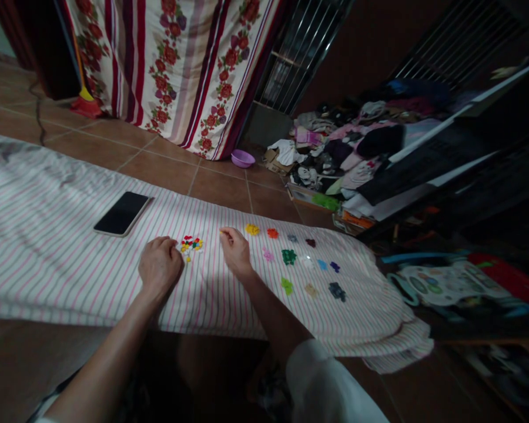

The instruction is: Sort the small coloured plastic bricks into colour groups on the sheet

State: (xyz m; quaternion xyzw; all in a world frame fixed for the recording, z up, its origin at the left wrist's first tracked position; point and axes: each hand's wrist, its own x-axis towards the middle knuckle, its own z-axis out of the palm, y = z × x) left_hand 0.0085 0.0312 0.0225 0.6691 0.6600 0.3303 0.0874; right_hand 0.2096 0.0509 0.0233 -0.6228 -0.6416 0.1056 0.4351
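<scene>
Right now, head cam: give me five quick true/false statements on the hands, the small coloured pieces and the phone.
1. The right hand pinches a small piece between its fingertips. True.
2. The left hand holds the phone. False: the phone lies apart on the striped cloth, up-left of that hand.
3. The mixed pile lies between the two hands. True.
4. The sorted piles lie left of the left hand. False: they lie right of the right hand.
5. The purple bowl sits on the cloth. False: it is on the floor tiles.

No text, label or number can be read anywhere. The phone on the striped cloth shows a dark, blank screen.
</scene>
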